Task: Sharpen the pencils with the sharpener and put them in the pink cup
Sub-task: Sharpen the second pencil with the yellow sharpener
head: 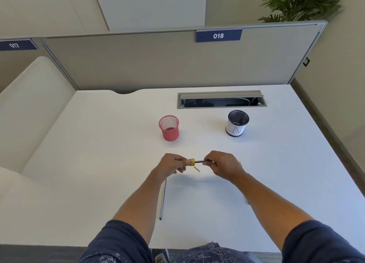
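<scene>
Holding the yellow sharpener (191,162) in our left hand (171,164), we pinch it between curled fingertips and thumb, its opening turned toward the other hand. Our right hand (222,165) grips a dark pencil (199,161) with fingers folded round the shaft, the tip pushed into the sharpener. We judge that the two hands face each other at one height so the pencil runs straight in and can be twisted without snapping the lead. A yellow strip (197,168) hangs just below the sharpener; we cannot tell whether it is a shaving or part of the tool.

Nearer to us than the hands, a second pencil (162,199) lies on the white desk (98,164) under our left forearm, waiting for its turn. Something thin shows beside our right forearm, too hidden to name.

Both forearms reach forward from dark sleeves, wrists bent inward, hands raised a little off the desk.

Beyond the left hand stands the pink cup (169,128), upright and seemingly without pencils. Beyond the right hand, well apart from it, stands a black cup (236,124) with a white paper band.
</scene>
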Tool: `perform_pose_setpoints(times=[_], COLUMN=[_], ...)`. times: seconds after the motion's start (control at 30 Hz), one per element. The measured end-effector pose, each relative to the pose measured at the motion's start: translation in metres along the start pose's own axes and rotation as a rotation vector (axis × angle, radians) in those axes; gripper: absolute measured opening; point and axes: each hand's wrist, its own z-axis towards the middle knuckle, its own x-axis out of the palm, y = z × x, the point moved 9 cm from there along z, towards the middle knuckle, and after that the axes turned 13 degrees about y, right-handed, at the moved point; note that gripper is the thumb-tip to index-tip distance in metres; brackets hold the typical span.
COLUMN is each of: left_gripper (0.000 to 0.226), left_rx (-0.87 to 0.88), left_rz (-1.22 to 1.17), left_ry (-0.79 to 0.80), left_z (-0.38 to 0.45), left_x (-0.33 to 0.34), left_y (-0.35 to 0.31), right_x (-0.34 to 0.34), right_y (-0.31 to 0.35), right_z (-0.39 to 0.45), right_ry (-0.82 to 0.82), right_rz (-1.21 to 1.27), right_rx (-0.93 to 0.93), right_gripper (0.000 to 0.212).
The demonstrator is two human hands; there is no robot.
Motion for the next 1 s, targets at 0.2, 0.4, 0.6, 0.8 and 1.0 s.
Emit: perform_pose_setpoints(times=[0.2,0.4,0.6,0.8,1.0], left_gripper=[0.017,0.016,0.018,0.018,0.025], left_rx=[0.011,0.025,0.064,0.123,0.127], left_rz=[-0.01,-0.005,0.021,0.063,0.086], left_ry=[0.009,0.026,0.04,0.046,0.083], left_z=[0.001,0.003,0.005,0.008,0.009], left_x=[0.001,0.002,0.003,0.004,0.005], left_y=[-0.006,-0.004,-0.008,-0.011,-0.009], right_x=[-0.006,0.008,0.018,0.022,0.037], right_y=[0.003,-0.004,-0.019,-0.019,-0.018], right_z=[-0.002,0.003,0.003,0.003,-0.004], right_ry=[-0.054,0.186,0.354,0.46,0.661], right_rz=[-0.049,0.002,0.369,0.545,0.852], right_rx=[-0.017,0.121,0.267,0.295,0.35], right_gripper=[0.008,0.022,0.019,0.027,0.03])
